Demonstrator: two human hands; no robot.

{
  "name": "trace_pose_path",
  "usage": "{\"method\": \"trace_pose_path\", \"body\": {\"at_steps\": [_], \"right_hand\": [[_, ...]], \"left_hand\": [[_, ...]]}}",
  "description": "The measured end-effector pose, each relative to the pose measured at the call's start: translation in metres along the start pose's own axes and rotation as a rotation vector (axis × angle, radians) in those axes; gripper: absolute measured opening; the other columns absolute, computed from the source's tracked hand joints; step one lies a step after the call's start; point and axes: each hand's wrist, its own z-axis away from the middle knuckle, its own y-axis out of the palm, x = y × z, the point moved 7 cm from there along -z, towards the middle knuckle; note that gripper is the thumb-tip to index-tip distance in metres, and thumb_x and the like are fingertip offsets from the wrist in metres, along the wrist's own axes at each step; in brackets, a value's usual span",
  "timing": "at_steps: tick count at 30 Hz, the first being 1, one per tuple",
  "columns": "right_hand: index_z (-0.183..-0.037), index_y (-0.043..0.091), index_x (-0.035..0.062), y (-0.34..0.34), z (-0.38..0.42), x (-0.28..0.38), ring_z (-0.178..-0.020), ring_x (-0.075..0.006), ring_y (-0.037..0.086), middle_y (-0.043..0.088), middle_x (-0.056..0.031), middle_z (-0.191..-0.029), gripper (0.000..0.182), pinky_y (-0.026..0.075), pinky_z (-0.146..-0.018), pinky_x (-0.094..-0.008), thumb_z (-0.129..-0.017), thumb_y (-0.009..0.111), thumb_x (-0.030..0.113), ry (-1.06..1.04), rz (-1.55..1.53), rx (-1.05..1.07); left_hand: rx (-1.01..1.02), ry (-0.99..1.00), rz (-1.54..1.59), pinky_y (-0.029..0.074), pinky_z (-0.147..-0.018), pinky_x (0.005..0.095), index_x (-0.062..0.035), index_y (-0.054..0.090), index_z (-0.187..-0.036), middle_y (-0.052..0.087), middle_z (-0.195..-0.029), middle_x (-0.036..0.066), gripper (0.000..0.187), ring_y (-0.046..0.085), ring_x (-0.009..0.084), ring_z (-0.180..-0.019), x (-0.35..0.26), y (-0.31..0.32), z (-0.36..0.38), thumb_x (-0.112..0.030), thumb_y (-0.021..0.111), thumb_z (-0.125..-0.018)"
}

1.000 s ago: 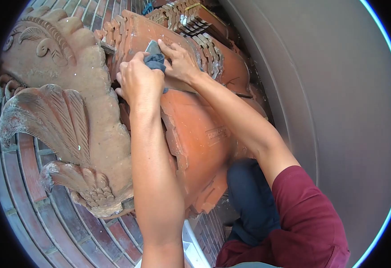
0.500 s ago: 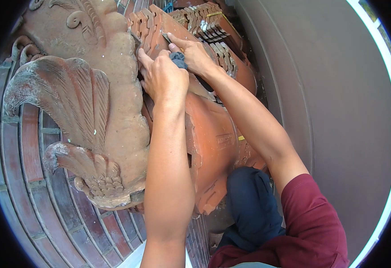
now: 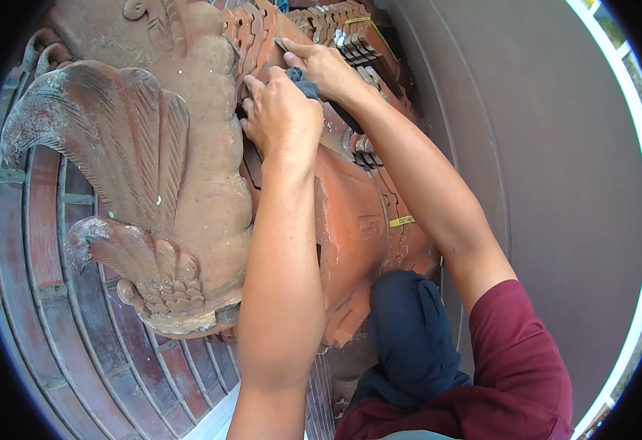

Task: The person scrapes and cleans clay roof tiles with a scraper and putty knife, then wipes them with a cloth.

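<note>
Up top, the left hand (image 3: 280, 117) curls closed over a dark cloth (image 3: 305, 82) against the terracotta ridge tile (image 3: 350, 227); the right hand (image 3: 324, 67) pinches a small scraper blade (image 3: 280, 45). Pale residue remains on the carved ornament (image 3: 152, 147), so cleaning looks unfinished.

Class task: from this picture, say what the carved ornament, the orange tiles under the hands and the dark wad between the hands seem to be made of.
Carved ornament: probably fired clay or stone, matte, weathered grey-brown, with incised feather lines.
Orange tiles: likely terracotta, unglazed, with chipped edges and a stamped mark.
Dark wad: apparently soft cloth, creased between the left hand and right hand.
</note>
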Motion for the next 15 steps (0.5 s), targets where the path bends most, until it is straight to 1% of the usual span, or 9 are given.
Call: {"method": "trace_pose_path", "body": {"at_steps": [3,5,6,8,9,12,13,15], "right_hand": [[-0.142,0.058,0.0121,-0.0028,0.0029,0.0081,-0.108,-0.0411,0.069,0.069,-0.0294,-0.113,0.042,0.054,-0.092,-0.0437,-0.104,0.054,0.030,-0.019,0.049,0.020],[-0.142,0.058,0.0123,-0.0033,0.0036,0.0108,-0.107,-0.0417,0.069,0.069,-0.0302,-0.111,0.042,0.054,-0.091,-0.0443,-0.104,0.053,0.031,-0.068,0.059,0.025],[-0.142,0.058,0.0125,-0.0031,0.0047,0.0110,-0.106,-0.0420,0.069,0.069,-0.0306,-0.110,0.042,0.053,-0.090,-0.0447,-0.104,0.053,0.031,-0.089,0.065,0.029],[-0.142,0.058,0.0124,-0.0023,-0.0018,0.0069,-0.107,-0.0426,0.068,0.069,-0.0310,-0.111,0.043,0.053,-0.092,-0.0450,-0.104,0.052,0.032,0.000,0.066,0.036],[-0.142,0.058,0.0123,-0.0035,-0.0034,0.0057,-0.107,-0.0429,0.068,0.068,-0.0312,-0.111,0.043,0.053,-0.093,-0.0452,-0.104,0.052,0.032,0.044,0.067,0.039],[-0.139,0.059,0.0074,-0.0025,0.0008,0.0065,-0.116,-0.0458,0.062,0.066,-0.0299,-0.118,0.045,0.048,-0.101,-0.0476,-0.102,0.052,0.031,0.075,0.002,0.076],[-0.139,0.059,0.0073,0.0024,-0.0001,0.0012,-0.116,-0.0456,0.062,0.066,-0.0299,-0.118,0.045,0.048,-0.101,-0.0473,-0.102,0.052,0.032,-0.002,0.004,0.038],[-0.140,0.059,0.0070,-0.0034,0.0052,0.0074,-0.116,-0.0457,0.062,0.066,-0.0299,-0.119,0.045,0.048,-0.101,-0.0472,-0.102,0.052,0.031,-0.030,0.007,0.046]], "left_hand": [[0.021,-0.019,0.025,0.043,-0.109,0.0535,-0.0045,0.059,-0.130,0.042,-0.152,0.029,0.043,0.051,0.0433,-0.133,-0.0017,-0.0015,-0.0001,-0.016,0.067,-0.088],[0.022,-0.020,0.036,0.042,-0.109,0.0534,-0.0040,0.059,-0.130,0.041,-0.153,0.029,0.045,0.051,0.0430,-0.134,0.0010,0.0012,-0.0031,-0.016,0.069,-0.087],[-0.026,0.005,0.014,0.044,-0.107,0.0534,-0.0033,0.060,-0.127,0.046,-0.148,0.029,0.041,0.053,0.0434,-0.130,0.0017,0.0006,-0.0030,-0.017,0.064,-0.089],[-0.121,0.058,-0.029,0.047,-0.103,0.0532,-0.0018,0.061,-0.120,0.055,-0.137,0.030,0.034,0.057,0.0444,-0.124,0.0010,-0.0003,0.0000,-0.020,0.056,-0.092],[-0.113,0.052,-0.028,0.047,-0.103,0.0530,-0.0022,0.061,-0.120,0.054,-0.138,0.030,0.034,0.057,0.0443,-0.124,0.0012,0.0017,0.0006,-0.022,0.056,-0.093],[-0.097,0.039,-0.029,0.046,-0.104,0.0529,-0.0031,0.061,-0.121,0.053,-0.141,0.030,0.035,0.056,0.0440,-0.126,0.0024,0.0015,0.0004,-0.025,0.056,-0.095],[-0.090,0.038,-0.026,0.046,-0.104,0.0529,-0.0034,0.061,-0.121,0.052,-0.141,0.030,0.035,0.056,0.0439,-0.126,0.0014,0.0013,0.0004,-0.026,0.056,-0.095],[-0.081,0.023,-0.042,0.047,-0.103,0.0532,-0.0042,0.060,-0.123,0.051,-0.143,0.030,0.036,0.056,0.0434,-0.126,0.0022,0.0031,-0.0021,-0.026,0.058,-0.095]]}}
